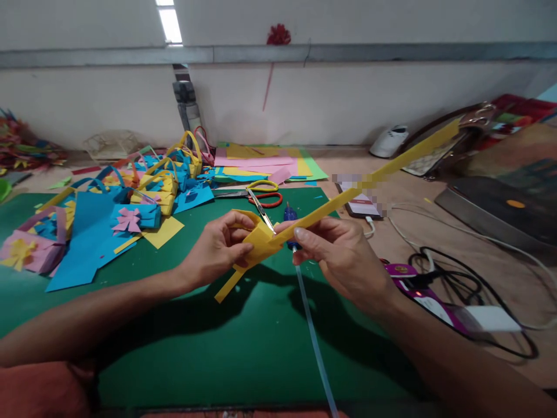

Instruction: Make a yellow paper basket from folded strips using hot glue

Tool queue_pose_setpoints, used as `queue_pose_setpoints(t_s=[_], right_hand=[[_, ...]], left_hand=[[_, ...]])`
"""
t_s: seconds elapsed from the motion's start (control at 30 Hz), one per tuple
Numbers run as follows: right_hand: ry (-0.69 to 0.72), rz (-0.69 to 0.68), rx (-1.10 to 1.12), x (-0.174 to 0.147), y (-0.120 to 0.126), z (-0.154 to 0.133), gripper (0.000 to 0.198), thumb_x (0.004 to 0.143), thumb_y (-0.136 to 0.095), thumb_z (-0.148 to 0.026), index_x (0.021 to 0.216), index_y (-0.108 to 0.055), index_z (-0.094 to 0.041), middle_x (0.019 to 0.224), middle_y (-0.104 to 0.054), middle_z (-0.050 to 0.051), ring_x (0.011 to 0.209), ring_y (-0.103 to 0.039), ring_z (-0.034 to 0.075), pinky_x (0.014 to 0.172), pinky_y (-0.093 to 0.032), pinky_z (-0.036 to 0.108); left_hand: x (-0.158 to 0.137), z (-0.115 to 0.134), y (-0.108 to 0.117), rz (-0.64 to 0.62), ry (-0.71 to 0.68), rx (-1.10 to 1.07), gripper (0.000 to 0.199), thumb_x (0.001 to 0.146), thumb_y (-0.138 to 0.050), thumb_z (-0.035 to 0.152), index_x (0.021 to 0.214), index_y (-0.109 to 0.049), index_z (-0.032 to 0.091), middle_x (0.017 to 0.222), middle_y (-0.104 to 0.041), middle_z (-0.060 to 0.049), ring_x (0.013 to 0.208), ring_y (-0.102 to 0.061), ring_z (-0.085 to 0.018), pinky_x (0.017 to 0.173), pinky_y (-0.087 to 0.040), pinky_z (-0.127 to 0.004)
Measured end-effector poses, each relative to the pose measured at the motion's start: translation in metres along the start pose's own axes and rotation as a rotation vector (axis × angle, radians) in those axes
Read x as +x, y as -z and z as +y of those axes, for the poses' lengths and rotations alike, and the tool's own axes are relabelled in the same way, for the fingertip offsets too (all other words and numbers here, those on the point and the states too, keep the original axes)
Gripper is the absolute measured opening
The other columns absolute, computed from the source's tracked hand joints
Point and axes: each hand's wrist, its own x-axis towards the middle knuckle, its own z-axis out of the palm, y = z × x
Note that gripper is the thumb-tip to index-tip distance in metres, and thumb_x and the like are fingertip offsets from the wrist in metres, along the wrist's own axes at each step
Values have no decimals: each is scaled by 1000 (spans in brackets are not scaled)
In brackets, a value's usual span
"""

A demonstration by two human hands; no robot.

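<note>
My left hand [217,247] grips a folded yellow paper piece [260,244] from its left side. My right hand [337,255] pinches a long yellow paper strip [326,210], whose lower end meets the folded piece. The strip slants up to the far right. Another short yellow strip end [227,287] sticks out below the folded piece. Just behind my hands lie a blue glue gun [290,216] with a long translucent glue stick [314,331], and scissors [263,200] with red and yellow handles.
Small paper baskets [157,194] in yellow, blue and pink crowd the left, beside blue paper [80,244]. Coloured sheets [278,159] are stacked at the back. A phone [363,200], a purple power strip [429,296] and cables lie right of the green mat [195,354].
</note>
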Motion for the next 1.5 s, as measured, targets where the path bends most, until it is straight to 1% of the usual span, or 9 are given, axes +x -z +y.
queue_pose_setpoints(t_s=[0.23, 0.33, 0.5, 0.7, 0.93, 1.07, 1.2, 1.4, 1.5], right_hand=[[16, -116, -239, -4, 6, -16, 15, 72, -65, -27, 83, -73, -21, 68, -68, 1, 55, -54, 10, 51, -47, 23], [36, -160, -318, -4, 7, -21, 15, 72, -64, -25, 83, -74, -22, 72, -70, 2, 56, -57, 10, 49, -46, 22], [59, -211, -374, -2, 11, -20, 16, 73, -62, -23, 85, -73, -22, 77, -72, 2, 68, -64, 15, 57, -50, 24], [93, -257, -424, 0, 11, -19, 15, 73, -62, -22, 82, -74, -25, 83, -73, 1, 81, -66, 17, 72, -52, 28], [78, -208, -397, -1, 12, -16, 9, 71, -64, -26, 76, -72, -24, 85, -72, 2, 84, -65, 19, 73, -53, 32], [59, -212, -343, -7, 11, -19, 7, 71, -65, -28, 74, -70, -24, 91, -70, 2, 85, -64, 19, 73, -53, 32], [88, -207, -351, -13, 11, -23, 7, 72, -65, -29, 73, -69, -24, 96, -69, 2, 85, -64, 19, 73, -53, 31], [187, -252, -502, -14, 12, -25, 8, 73, -63, -26, 70, -70, -24, 94, -69, 2, 83, -64, 18, 76, -52, 31], [227, -257, -530, -14, 11, -24, 7, 73, -63, -25, 72, -70, -25, 94, -69, 1, 86, -64, 18, 82, -51, 33]], left_hand=[[-4, -2, -2, -14, -61, 160, 30, 69, -58, 11, 98, -66, 14, 98, -67, -4, 70, -65, -12, 52, -55, -17], [-6, -1, -3, 12, -87, 207, 31, 69, -56, 11, 97, -70, 15, 103, -67, -5, 74, -65, -13, 50, -55, -16], [-6, 1, -3, 35, -74, 199, 29, 69, -57, 13, 94, -72, 15, 101, -69, -5, 70, -65, -13, 52, -56, -18], [-5, 0, -1, 34, -47, 177, 26, 68, -58, 13, 90, -72, 14, 94, -69, -4, 71, -64, -13, 55, -56, -19], [-2, 1, 0, 63, -4, 120, 12, 64, -62, 13, 74, -68, 13, 73, -67, -1, 62, -63, -12, 59, -56, -23], [0, 3, 2, 82, -98, 154, 9, 62, -64, 12, 70, -67, 13, 77, -69, -2, 67, -63, -12, 65, -54, -23], [0, 3, 4, 122, -227, 193, 6, 61, -65, 14, 67, -66, 14, 72, -70, -2, 65, -63, -12, 62, -52, -20], [1, 0, 3, 148, -267, 199, 4, 60, -65, 15, 64, -65, 14, 65, -68, -2, 59, -61, -11, 56, -51, -19], [0, 0, 3, 158, -310, 273, 2, 62, -63, 14, 63, -65, 14, 63, -68, -1, 56, -60, -11, 53, -49, -18]])
